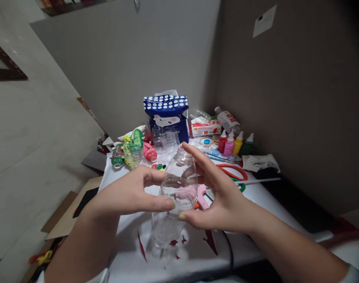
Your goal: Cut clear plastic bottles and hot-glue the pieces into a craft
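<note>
A clear plastic bottle (168, 226) stands slightly tilted between my hands near the table's front, its narrow neck pointing up and away. My left hand (130, 193) grips its left side, thumb across the front. From the right, my right hand (223, 198) curls around it, with the thumb low and the index finger up by the neck. A seam-like edge crosses the bottle's middle; whether it is two joined pieces I cannot tell. Dark red scraps (173, 243) lie by its base. Behind my right hand a pink glue gun (202, 197) is partly hidden.
A blue dotted bag (167, 114) stands at the back of the white table. Paint bottles (229, 144), red-handled scissors (234, 171) and a labelled bottle (227, 120) sit to the right. Decorated bottles (136, 145) are at the left. A black cable (230, 249) runs along the front.
</note>
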{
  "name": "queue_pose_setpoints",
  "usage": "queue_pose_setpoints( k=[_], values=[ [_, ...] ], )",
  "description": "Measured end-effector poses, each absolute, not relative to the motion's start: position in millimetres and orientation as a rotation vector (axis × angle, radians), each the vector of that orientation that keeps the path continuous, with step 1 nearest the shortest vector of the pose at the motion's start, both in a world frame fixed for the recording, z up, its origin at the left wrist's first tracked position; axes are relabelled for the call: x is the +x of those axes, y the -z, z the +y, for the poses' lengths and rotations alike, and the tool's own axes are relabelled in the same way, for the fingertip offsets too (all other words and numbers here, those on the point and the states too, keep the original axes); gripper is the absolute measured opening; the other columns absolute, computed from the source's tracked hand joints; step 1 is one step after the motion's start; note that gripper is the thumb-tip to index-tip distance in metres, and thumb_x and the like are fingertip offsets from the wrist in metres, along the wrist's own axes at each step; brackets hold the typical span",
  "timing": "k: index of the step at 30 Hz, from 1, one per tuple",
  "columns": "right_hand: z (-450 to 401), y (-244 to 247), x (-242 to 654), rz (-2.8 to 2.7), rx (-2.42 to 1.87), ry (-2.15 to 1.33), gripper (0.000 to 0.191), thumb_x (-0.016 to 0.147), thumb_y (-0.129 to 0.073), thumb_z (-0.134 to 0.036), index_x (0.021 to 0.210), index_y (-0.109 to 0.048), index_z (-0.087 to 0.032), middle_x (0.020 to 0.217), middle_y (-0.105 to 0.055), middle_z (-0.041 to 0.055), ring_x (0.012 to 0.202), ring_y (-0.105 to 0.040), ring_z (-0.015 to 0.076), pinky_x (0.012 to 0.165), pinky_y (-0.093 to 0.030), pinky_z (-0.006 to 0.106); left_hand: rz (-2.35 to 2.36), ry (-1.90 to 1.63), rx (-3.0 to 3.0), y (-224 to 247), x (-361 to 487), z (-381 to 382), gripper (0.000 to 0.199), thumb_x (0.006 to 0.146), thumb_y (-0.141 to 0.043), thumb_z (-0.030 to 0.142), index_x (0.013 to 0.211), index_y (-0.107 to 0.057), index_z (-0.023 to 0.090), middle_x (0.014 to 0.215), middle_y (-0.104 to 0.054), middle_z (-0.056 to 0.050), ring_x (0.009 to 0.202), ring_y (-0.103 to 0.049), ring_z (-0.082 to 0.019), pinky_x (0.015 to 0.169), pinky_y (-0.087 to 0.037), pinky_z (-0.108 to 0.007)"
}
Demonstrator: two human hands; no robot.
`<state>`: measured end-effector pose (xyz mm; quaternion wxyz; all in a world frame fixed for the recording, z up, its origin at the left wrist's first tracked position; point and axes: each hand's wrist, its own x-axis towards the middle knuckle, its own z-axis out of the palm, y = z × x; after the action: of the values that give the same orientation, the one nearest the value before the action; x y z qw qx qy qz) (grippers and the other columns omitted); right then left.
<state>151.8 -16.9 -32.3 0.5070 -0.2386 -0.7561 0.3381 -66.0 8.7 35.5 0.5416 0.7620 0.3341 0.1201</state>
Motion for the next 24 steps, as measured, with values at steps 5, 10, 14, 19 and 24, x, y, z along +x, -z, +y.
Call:
queue_pose_setpoints(
  k=[5, 10, 14, 19, 24],
  values=[
    [-17.1, 32.5, 153.4, -1.839, -0.515, -0.848, 0.109, 0.067, -0.083, -0.021, 0.154, -0.019, -0.034, 0.157, -0.032, 0.0074, 0.125, -0.052, 0.0283, 0.102, -0.052, 0.044, 0.776, -0.281, 1.820, -38.1, -65.6, 6.3, 0.044, 0.077, -0.076, 0.036, 0.119, -0.071, 0.025, 0.107, -0.075, -0.003, 0.108, -0.066, -0.025, 0.096, -0.048, -0.031],
    [-16.9, 32.9, 154.0, -1.873, -0.483, -0.896, 0.109, 0.066, -0.084, -0.021, 0.154, -0.020, -0.038, 0.150, -0.040, 0.0068, 0.111, -0.059, 0.0239, 0.094, -0.056, 0.040, 0.811, -0.237, 1.828, -41.8, -66.4, 4.1, 0.035, 0.075, -0.076, 0.034, 0.106, -0.075, 0.019, 0.100, -0.075, -0.006, 0.098, -0.068, -0.026, 0.091, -0.050, -0.033],
    [-16.5, 33.1, 153.8, -1.863, -0.476, -0.926, 0.110, 0.064, -0.085, -0.021, 0.153, -0.022, -0.038, 0.147, -0.042, 0.0066, 0.107, -0.060, 0.0224, 0.093, -0.055, 0.040, 0.760, -0.196, 1.791, -43.8, -67.7, 5.1, 0.036, 0.077, -0.074, 0.031, 0.111, -0.073, 0.017, 0.106, -0.074, -0.009, 0.103, -0.067, -0.027, 0.093, -0.050, -0.035],
    [-17.1, 31.7, 153.3, -1.791, -0.451, -1.096, 0.107, 0.064, -0.085, -0.025, 0.152, -0.025, -0.039, 0.140, -0.047, 0.0069, 0.101, -0.061, 0.0223, 0.085, -0.058, 0.039, 0.701, -0.142, 1.746, -44.1, -74.5, 8.8, 0.040, 0.078, -0.073, 0.038, 0.111, -0.073, 0.015, 0.108, -0.073, -0.011, 0.105, -0.066, -0.029, 0.094, -0.051, -0.036],
    [-14.8, 29.8, 153.2, -1.683, -0.458, -1.190, 0.102, 0.066, -0.082, -0.026, 0.150, -0.026, -0.039, 0.136, -0.050, 0.0078, 0.097, -0.064, 0.0233, 0.081, -0.060, 0.040, 0.675, -0.093, 1.759, -42.5, -83.8, 18.7, 0.041, 0.087, -0.063, 0.047, 0.114, -0.073, 0.018, 0.109, -0.074, -0.011, 0.101, -0.068, -0.029, 0.091, -0.053, -0.035]
  ],
)
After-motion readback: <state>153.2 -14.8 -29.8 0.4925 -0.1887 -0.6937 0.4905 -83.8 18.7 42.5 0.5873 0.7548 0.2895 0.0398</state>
